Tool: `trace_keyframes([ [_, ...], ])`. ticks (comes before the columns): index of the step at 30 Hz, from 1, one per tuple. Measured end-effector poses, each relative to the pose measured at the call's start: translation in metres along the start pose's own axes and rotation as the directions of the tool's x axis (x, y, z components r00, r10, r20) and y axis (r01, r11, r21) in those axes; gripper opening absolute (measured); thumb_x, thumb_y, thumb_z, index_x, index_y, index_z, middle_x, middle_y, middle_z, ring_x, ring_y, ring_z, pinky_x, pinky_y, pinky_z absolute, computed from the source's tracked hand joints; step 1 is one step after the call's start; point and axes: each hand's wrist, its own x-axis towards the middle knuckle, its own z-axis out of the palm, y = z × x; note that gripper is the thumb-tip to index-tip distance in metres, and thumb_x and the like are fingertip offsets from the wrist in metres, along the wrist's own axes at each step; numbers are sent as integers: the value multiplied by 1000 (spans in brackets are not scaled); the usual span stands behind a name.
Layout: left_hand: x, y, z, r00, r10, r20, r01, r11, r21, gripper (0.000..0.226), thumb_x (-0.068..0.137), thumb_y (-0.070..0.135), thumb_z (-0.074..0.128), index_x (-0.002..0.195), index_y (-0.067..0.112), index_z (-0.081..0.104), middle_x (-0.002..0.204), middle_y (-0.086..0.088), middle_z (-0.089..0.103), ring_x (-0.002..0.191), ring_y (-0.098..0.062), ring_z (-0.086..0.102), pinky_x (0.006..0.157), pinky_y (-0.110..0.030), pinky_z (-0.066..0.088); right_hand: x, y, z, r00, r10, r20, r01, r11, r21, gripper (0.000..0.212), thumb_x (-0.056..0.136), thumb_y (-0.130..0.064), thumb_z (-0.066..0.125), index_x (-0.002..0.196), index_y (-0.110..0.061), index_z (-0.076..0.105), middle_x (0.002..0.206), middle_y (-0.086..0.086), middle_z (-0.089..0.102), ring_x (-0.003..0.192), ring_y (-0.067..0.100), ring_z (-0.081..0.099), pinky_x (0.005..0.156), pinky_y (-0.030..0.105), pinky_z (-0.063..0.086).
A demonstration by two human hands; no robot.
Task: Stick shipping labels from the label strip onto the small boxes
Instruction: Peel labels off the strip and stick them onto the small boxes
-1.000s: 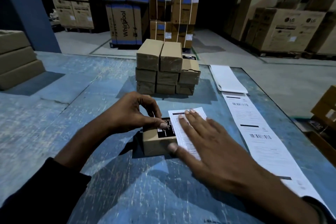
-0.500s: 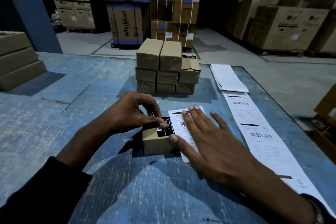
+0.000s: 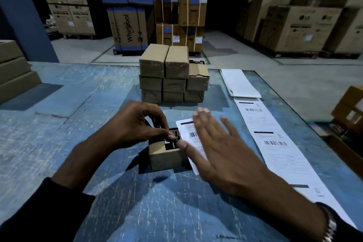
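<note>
Two hands: both at one small box near the middle of the blue table
Left hand: fingers curled, fingertips pressing on the box's top at its far end, pinning it; it lifts nothing
Right hand: flat, fingers spread and slack, blurred with motion, lying across the loose label; the thumb tip touches the box's right top edge; it grips nothing
Small box: sits flat on the table just in front of the person, with a dark printed patch on its top
Box axis: long axis runs from the near side away toward the box stack, the short brown end facing the camera
Loose label: white sheet with a barcode, touching the box's right side and reaching out over the table beside it; its long axis runs roughly parallel to the box's; how much is stuck I cannot tell
Label strip: lies along the table's right side, apart from the box, running near to far, barcoded labels face up
Step in hand: likely smoothing the label onto the box
Next move: probably calls for wrapping the free part over the box and rubbing it flat while the left hand holds the box steady
Task progress: early, judging by the unlabelled faces showing on the stack
</note>
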Motion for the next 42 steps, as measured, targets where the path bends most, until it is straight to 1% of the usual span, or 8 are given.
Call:
trace_keyframes([
  [4, 0, -1, 0, 1000, 1, -3, -1, 1000, 4, 20, 73, 42, 90, 81, 26, 82, 87, 3, 76, 83, -22, 75, 63, -41, 63, -3, -5, 5, 991, -131, 14, 130, 991, 33, 86, 102, -78, 4, 171, -28, -7, 178, -11, -12, 159, -5, -19, 131, 27, -10],
  [12, -1, 5, 1, 994, -104, -21, 104, 994, -19, 26, 65, 48, 94, 78, 29, 83, 81, 9, 78, 82, -13, 74, 68, -37, 63, -2, 27, -13, 978, 145, 147, -169, 971, 168, 98, 86, -87, -5, 168, -33, -16, 174, -14, -23, 155, -6, -19, 129, 27, -13],
  [16, -2, 7, 1, 993, -120, -11, 119, 992, -31, 26, 64, 48, 94, 79, 30, 83, 81, 9, 78, 82, -13, 74, 69, -36, 64, 0, 34, -12, 974, 224, -29, -217, 963, 163, 100, 87, -89, -13, 170, -33, -7, 176, -14, -17, 159, -5, -15, 133, 36, -7],
  [23, 0, 5, 1, 994, -110, -4, 110, 994, 2, 23, 68, 46, 92, 82, 30, 83, 83, 13, 78, 83, -11, 74, 67, -28, 61, -4, 0, 5, 982, -190, 8, 190, 980, 65, 76, 103, -73, 2, 170, -38, -6, 176, -19, -10, 155, -13, -19, 133, 31, -7],
  [29, -2, 7, -1, 985, -173, 23, 171, 984, 53, 30, 70, 53, 92, 87, 30, 83, 87, 17, 78, 83, -9, 74, 71, -40, 64, 2, 30, -8, 994, 58, 91, -66, 994, 87, 88, 93, -81, -6, 168, -37, -11, 176, -18, -14, 158, -7, -17, 134, 37, -6],
  [35, -7, 8, -8, 965, -247, 86, 233, 961, 152, 71, 50, 91, 78, 106, 46, 79, 102, 27, 76, 91, 1, 73, 77, -35, 62, 10, 49, -14, 931, 365, 7, -340, 857, 387, 94, 95, -85, 2, 141, -29, 62, 142, 0, 65, 136, 25, 53, 115, 46, 28],
  [38, -8, 8, 0, 931, -295, 215, 245, 941, 234, 90, 40, 96, 79, 119, 54, 70, 115, 34, 70, 101, 9, 67, 89, -36, 60, 16, 49, -22, 892, 450, 46, -409, 760, 505, 94, 93, -88, 13, 118, -24, 77, 122, 5, 74, 107, 23, 64, 91, 38, 42],
  [42, -8, 9, 8, 947, -256, 194, 190, 934, 304, 78, 52, 85, 82, 118, 46, 70, 110, 30, 72, 98, 5, 68, 86, -37, 60, 14, 53, -25, 867, 470, 167, -440, 562, 700, 71, 91, -86, 47, 113, -27, 81, 121, -5, 77, 108, 21, 72, 93, 38, 53],
])
